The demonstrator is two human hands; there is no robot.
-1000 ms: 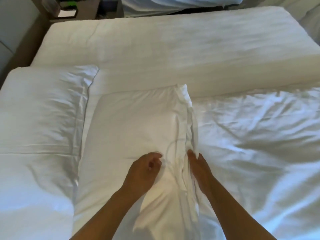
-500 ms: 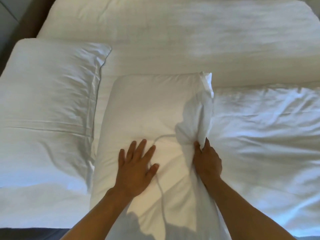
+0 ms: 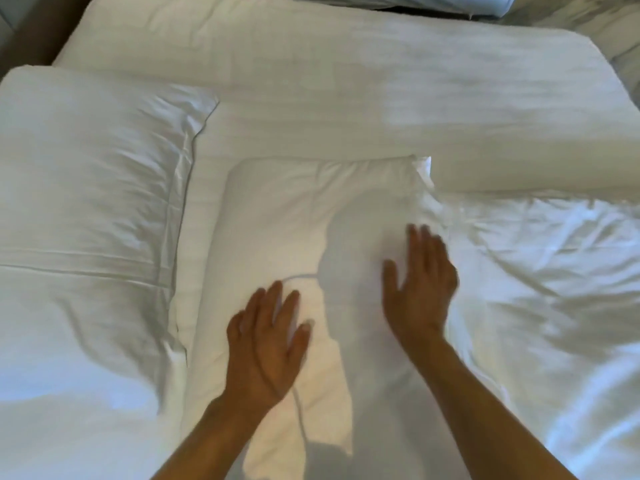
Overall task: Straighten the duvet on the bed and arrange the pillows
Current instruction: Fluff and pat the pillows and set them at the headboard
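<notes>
Both hands flat, fingers released, left hand (image 3: 268, 336) & right hand (image 3: 419, 285) lay on the middle pillow (image 3: 304, 216): prob soft, light, best gripped at corners.

White pillows (image 3: 311, 216), white duvet (image 3: 554, 271)

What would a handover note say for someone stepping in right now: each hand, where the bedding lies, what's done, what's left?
Left hand: open, flat on the middle pillow.
Right hand: open, fingers spread, blurred, on that pillow's right side.
Second pillow lies to the left, apart from it.
Duvet sits to the right, creased.
Done: both pillows lie flat on the mattress.
Left: smooth the middle pillow, straighten the duvet.
</notes>
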